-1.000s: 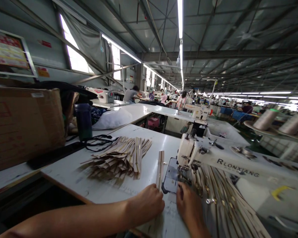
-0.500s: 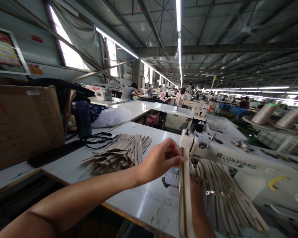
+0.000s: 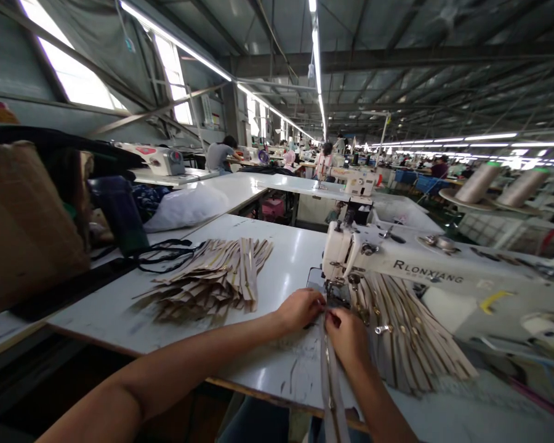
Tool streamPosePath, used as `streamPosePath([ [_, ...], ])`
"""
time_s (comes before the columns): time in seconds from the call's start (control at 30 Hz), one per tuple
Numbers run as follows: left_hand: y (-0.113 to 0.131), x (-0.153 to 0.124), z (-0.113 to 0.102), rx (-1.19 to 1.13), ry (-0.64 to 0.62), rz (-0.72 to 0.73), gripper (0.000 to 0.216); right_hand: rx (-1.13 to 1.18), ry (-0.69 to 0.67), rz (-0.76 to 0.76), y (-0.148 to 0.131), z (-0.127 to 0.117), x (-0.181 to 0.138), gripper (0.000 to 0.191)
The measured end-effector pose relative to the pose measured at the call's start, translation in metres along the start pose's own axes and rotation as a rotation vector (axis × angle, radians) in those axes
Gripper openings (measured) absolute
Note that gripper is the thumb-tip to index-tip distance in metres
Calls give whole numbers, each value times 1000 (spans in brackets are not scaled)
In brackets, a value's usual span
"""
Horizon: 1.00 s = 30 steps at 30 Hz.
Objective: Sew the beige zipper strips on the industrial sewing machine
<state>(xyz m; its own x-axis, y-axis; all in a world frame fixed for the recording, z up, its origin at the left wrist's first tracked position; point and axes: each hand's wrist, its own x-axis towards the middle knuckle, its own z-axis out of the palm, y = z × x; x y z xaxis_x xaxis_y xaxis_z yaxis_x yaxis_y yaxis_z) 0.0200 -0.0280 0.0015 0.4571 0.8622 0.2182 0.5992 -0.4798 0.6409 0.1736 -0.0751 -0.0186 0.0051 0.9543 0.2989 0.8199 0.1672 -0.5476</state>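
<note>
A beige zipper (image 3: 329, 381) with a metallic centre line runs from the sewing machine (image 3: 373, 252) down over the table's front edge. Its upper end lies between my hands, just in front of the machine's needle area. My left hand (image 3: 302, 307) pinches that end from the left. From the right, my right hand (image 3: 348, 332) grips it with thumb and fingers closed. Under the machine arm lies a row of similar zippers (image 3: 410, 338), a shiny slider among them. Another pile of zippers (image 3: 212, 277) rests on the table to the left.
A cardboard box (image 3: 28, 221), a dark bottle (image 3: 120, 215), black cords (image 3: 166, 255) and a white bag (image 3: 187, 206) are at the left. Thread cones (image 3: 477, 183) stand at the right. Farther back, a person (image 3: 220, 154) sits among other machines.
My left hand has lowered the zipper's end from in front of the machine head to the needle area. My right hand, hidden behind the zipper before, now shows beside it. The view has shifted.
</note>
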Motion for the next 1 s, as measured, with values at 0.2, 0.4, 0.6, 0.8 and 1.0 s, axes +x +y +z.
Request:
streamPosePath([
  [0.2,-8,13,-10,366,-118,397,17,-133,51,41,-2,1,2,23],
  [0.4,-22,10,-6,334,-65,511,27,-195,44,45,-3,-1,2,24],
  [0.6,-20,14,-7,323,-93,522,23,-224,45,46,-7,-3,2,24],
  [0.8,-20,17,-5,259,-87,524,22,-266,20,44,-7,-2,2,25],
  [1.0,-22,21,-2,198,-90,500,22,-341,-31,21,-10,-1,1,28],
])
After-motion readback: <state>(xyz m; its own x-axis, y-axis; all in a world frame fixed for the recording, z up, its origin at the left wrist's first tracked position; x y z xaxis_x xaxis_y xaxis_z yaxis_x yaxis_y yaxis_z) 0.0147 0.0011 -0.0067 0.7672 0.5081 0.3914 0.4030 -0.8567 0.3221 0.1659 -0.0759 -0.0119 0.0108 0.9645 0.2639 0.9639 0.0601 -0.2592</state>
